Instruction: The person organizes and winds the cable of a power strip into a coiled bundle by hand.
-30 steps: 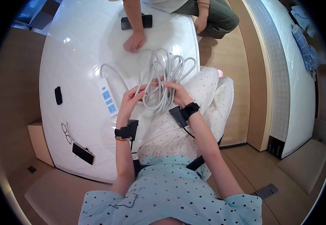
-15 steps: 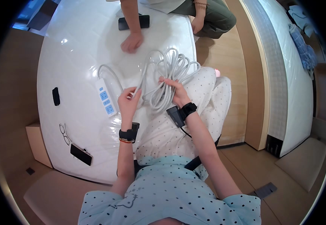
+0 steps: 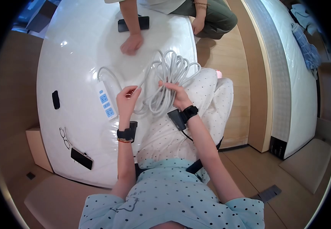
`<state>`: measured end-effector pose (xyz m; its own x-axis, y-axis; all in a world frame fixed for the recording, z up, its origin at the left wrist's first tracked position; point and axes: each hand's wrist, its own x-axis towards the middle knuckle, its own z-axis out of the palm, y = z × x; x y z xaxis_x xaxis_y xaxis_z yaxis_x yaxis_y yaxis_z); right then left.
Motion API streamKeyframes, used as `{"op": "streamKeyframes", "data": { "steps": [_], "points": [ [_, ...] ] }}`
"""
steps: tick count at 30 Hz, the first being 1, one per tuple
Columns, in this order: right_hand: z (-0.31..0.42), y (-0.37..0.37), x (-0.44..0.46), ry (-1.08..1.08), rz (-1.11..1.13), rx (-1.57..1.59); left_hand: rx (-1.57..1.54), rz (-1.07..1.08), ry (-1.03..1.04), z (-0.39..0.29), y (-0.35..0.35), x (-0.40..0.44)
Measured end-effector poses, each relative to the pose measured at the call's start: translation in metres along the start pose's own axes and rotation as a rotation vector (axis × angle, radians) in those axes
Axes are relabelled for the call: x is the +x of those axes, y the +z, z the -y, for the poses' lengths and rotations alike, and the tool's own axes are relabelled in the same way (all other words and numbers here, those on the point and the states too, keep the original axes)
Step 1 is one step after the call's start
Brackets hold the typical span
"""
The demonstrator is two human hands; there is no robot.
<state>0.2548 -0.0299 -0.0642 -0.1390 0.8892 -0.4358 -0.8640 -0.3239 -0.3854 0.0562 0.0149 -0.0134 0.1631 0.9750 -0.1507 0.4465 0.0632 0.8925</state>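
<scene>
Right of the power strip (image 3: 107,102), the left hand (image 3: 128,100) pinches 1 strand. The right hand (image 3: 176,94) grips the coiled cable (image 3: 168,76).

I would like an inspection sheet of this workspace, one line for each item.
Surface: white mattress under shiny clear plastic; damage: nothing seen.
Work items: coiled pale-grey cable; white rectangular power strip with blue sockets.
Clutter: thin-framed glasses, black-screened phone beside them, small black object.
Hands: left hand pinches one strand; right hand holds the coils.
Cables: loops cross each other; knots: cannot tell.
Surroundings: another person's fist near a second dark phone.
</scene>
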Motion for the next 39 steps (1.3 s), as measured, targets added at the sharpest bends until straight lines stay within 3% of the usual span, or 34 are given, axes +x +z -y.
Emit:
{"op": "streamKeyframes", "data": {
  "steps": [2,11,14,17,19,21,24,25,28,32,34,35,37,39],
  "points": [
    [-0.003,0.003,0.004,-0.041,-0.083,-0.101,-0.066,-0.018,0.046,-0.017,-0.004,-0.003],
    [-0.002,0.007,0.003,-0.063,-0.071,-0.203,-0.134,0.16,0.162,-0.028,0.039,-0.021],
    [-0.007,-0.012,0.01,-0.003,-0.069,-0.027,0.021,-0.04,0.511,-0.023,0.04,-0.011],
    [-0.002,-0.011,0.004,-0.052,-0.046,0.191,-0.13,-0.24,0.098,-0.004,0.04,0.0],
    [0.006,-0.004,-0.005,-0.042,-0.051,0.367,-0.158,-0.048,-0.037,0.024,0.038,0.007],
    [0.009,-0.009,-0.003,-0.116,0.141,0.341,-0.049,0.249,-0.206,0.046,0.038,0.011],
    [0.01,-0.008,-0.003,-0.159,0.233,0.35,-0.144,0.565,-0.559,0.009,0.048,-0.003],
    [0.01,-0.006,-0.003,-0.163,0.234,0.355,-0.144,0.594,-0.498,0.023,0.055,-0.004],
    [0.01,0.0,-0.004,-0.113,0.133,0.293,-0.485,0.397,-0.512,0.023,0.061,-0.007],
    [0.006,-0.015,0.006,-0.067,0.393,0.386,-0.679,0.308,-0.482,0.021,0.053,-0.002],
    [0.004,-0.009,0.003,-0.15,0.191,0.329,-0.836,0.19,-0.438,0.022,0.04,0.001],
    [0.004,-0.007,0.001,-0.193,0.086,0.299,-0.732,0.124,-0.368,0.023,0.031,0.005],
    [0.007,-0.007,-0.001,-0.115,0.046,0.245,-0.565,-0.096,-0.234,0.02,0.011,0.008],
    [0.007,-0.01,0.003,-0.028,0.072,0.222,-0.522,-0.185,-0.17,0.012,-0.01,0.014]
  ]
}}
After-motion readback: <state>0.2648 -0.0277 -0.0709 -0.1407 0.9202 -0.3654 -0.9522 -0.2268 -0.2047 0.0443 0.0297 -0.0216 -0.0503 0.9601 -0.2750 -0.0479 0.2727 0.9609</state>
